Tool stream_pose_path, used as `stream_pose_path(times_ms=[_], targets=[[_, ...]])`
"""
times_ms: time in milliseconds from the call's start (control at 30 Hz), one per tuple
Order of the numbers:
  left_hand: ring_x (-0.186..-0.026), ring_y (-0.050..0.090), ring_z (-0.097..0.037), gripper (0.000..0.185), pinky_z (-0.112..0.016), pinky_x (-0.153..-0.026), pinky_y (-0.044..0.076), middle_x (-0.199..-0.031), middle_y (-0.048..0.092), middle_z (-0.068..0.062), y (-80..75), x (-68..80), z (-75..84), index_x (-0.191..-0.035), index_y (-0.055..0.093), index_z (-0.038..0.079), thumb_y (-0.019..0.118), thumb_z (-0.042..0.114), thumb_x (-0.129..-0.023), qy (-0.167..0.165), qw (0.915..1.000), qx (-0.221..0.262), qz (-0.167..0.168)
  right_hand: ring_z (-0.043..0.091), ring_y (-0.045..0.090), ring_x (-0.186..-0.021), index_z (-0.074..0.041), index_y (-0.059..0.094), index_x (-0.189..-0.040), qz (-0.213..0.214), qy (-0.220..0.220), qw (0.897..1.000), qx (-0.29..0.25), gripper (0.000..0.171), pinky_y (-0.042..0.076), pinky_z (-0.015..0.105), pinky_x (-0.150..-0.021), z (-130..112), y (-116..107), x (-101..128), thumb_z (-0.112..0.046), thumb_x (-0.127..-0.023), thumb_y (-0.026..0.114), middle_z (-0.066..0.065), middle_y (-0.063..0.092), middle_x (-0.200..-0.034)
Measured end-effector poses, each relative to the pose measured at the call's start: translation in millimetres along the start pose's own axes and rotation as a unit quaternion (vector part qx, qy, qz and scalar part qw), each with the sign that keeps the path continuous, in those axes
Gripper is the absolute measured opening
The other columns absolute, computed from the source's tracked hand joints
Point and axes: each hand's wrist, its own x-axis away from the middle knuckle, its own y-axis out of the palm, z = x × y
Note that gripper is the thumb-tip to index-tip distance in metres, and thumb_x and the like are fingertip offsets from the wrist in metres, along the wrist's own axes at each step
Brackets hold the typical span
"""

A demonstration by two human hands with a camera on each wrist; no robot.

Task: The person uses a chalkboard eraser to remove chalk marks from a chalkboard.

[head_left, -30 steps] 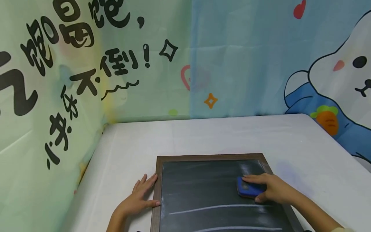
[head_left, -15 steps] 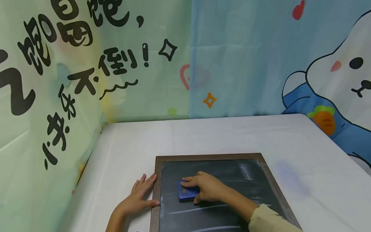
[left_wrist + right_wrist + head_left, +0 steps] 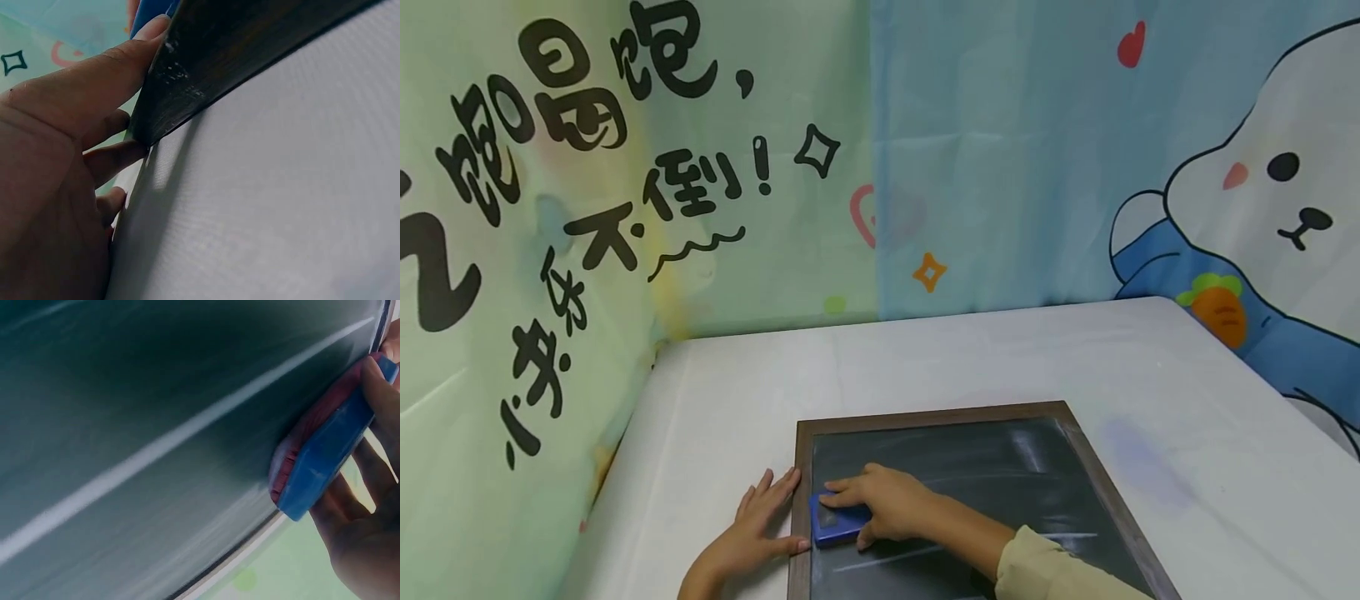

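Observation:
A blackboard [image 3: 977,462] in a brown wooden frame lies on the white table. My right hand [image 3: 895,504] grips a blue board eraser [image 3: 837,533] by its sides, at the board's left edge. In the right wrist view the pink pad of the eraser [image 3: 331,453] faces the dark surface, beside a thick white chalk line [image 3: 169,440]. My left hand [image 3: 748,537] rests against the left side of the frame, thumb and fingers extended. In the left wrist view the thumb [image 3: 106,72] lies along the frame's dark outer side [image 3: 200,69], with fingertips touching it lower down.
The white table [image 3: 940,358] reaches back to hanging cloths. A green cloth [image 3: 797,250] with black lettering covers the left and back; a blue one [image 3: 1015,183] with a cartoon animal stands at the right. Faint chalk smears show on the board's upper part.
My right hand has swept the eraser leftward across the board, from the right side to the left edge. The left hand keeps its place at the frame. The head view has shifted slightly.

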Motion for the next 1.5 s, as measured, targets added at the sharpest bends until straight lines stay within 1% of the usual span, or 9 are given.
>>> stream_pose_path(times_ms=[133, 400, 667, 833, 900, 1067, 1233, 1400, 1500], targets=[[-0.138, -0.003, -0.045, 0.085, -0.059, -0.107, -0.009, -0.149, 0.021, -0.020, -3.4, -0.1, 2.9, -0.143, 0.026, 0.002, 0.071, 0.030, -0.077, -0.001, 1.0000, -0.003, 0.004, 0.015, 0.052, -0.102, -0.027, 0.052, -0.129, 0.018, -0.001, 1.000, -0.014, 0.065, 0.051, 0.033, -0.078, 20.6, -3.8, 16.4, -0.025, -0.070, 0.077, -0.005, 0.047, -0.138], [-0.138, -0.003, -0.043, 0.085, -0.057, -0.107, -0.009, -0.150, 0.022, -0.018, -10.2, -1.6, 4.7, -0.143, 0.026, 0.004, 0.071, 0.031, -0.077, 0.006, 1.0000, -0.004, 0.006, 0.029, 0.053, -0.107, -0.019, 0.054, -0.128, 0.082, 0.036, 0.995, -0.053, 0.064, 0.050, 0.047, -0.083, 75.0, -7.4, 75.5, -0.015, -0.069, 0.077, 0.006, 0.049, -0.136], [-0.137, -0.003, -0.045, 0.085, -0.059, -0.106, -0.009, -0.149, 0.023, -0.020, -10.7, -2.2, 2.4, -0.143, 0.027, 0.003, 0.071, 0.031, -0.076, 0.011, 0.9999, -0.002, 0.009, 0.039, 0.052, -0.109, -0.017, 0.058, -0.124, 0.100, 0.057, 0.992, -0.051, 0.063, 0.049, 0.051, -0.081, 114.6, -7.7, 114.5, -0.010, -0.065, 0.078, 0.012, 0.053, -0.131], [-0.138, -0.004, -0.044, 0.085, -0.058, -0.107, -0.010, -0.149, 0.022, -0.019, -9.1, -3.3, -0.2, -0.143, 0.026, 0.004, 0.071, 0.031, -0.076, 0.006, 1.0000, 0.003, 0.006, 0.044, 0.051, -0.109, -0.017, 0.058, -0.124, 0.096, 0.073, 0.991, -0.062, 0.064, 0.048, 0.054, -0.079, 135.9, -5.6, 133.9, -0.011, -0.064, 0.079, 0.017, 0.052, -0.130], [-0.137, -0.005, -0.045, 0.085, -0.059, -0.106, -0.010, -0.149, 0.021, -0.020, -5.7, -3.0, -1.6, -0.143, 0.025, 0.004, 0.071, 0.030, -0.077, 0.005, 1.0000, 0.008, 0.001, 0.046, 0.050, -0.110, -0.017, 0.058, -0.125, 0.090, 0.093, 0.989, -0.068, 0.065, 0.047, 0.056, -0.079, 144.2, -3.4, 142.3, -0.012, -0.063, 0.079, 0.019, 0.052, -0.129], [-0.137, -0.004, -0.047, 0.084, -0.061, -0.105, -0.009, -0.148, 0.023, -0.021, 1.8, -1.3, -3.6, -0.142, 0.026, 0.003, 0.071, 0.030, -0.077, 0.011, 0.9999, 0.011, -0.001, 0.050, 0.048, -0.110, -0.017, 0.058, -0.124, 0.082, 0.157, 0.981, -0.082, 0.067, 0.045, 0.059, -0.080, 154.4, 5.8, 155.8, -0.014, -0.061, 0.080, 0.021, 0.052, -0.128], [-0.136, -0.003, -0.047, 0.084, -0.062, -0.104, -0.009, -0.148, 0.024, -0.022, 2.2, -1.8, -4.8, -0.142, 0.027, 0.001, 0.071, 0.030, -0.077, 0.013, 0.9998, 0.012, -0.003, 0.050, 0.048, -0.110, -0.014, 0.057, -0.125, 0.072, 0.171, 0.978, -0.091, 0.065, 0.045, 0.060, -0.080, 153.2, 12.8, 158.6, -0.013, -0.064, 0.078, 0.022, 0.052, -0.129], [-0.136, -0.004, -0.048, 0.084, -0.062, -0.104, -0.009, -0.148, 0.023, -0.022, 1.1, -0.5, -5.2, -0.142, 0.027, 0.002, 0.071, 0.030, -0.077, 0.013, 0.9998, 0.012, -0.001, 0.049, 0.046, -0.111, -0.018, 0.054, -0.129, 0.035, 0.148, 0.982, -0.113, 0.063, 0.047, 0.058, -0.078, 153.3, 20.2, 168.0, -0.017, -0.070, 0.075, 0.021, 0.050, -0.130], [-0.136, -0.004, -0.047, 0.084, -0.062, -0.104, -0.009, -0.148, 0.024, -0.021, -0.5, 0.1, -5.1, -0.142, 0.027, 0.003, 0.071, 0.030, -0.077, 0.017, 0.9997, 0.015, 0.004, 0.041, 0.051, -0.107, -0.024, 0.051, -0.131, 0.036, 0.102, 0.989, -0.105, 0.063, 0.050, 0.051, -0.076, 156.5, 24.8, 175.9, -0.024, -0.073, 0.074, 0.019, 0.053, -0.128]])
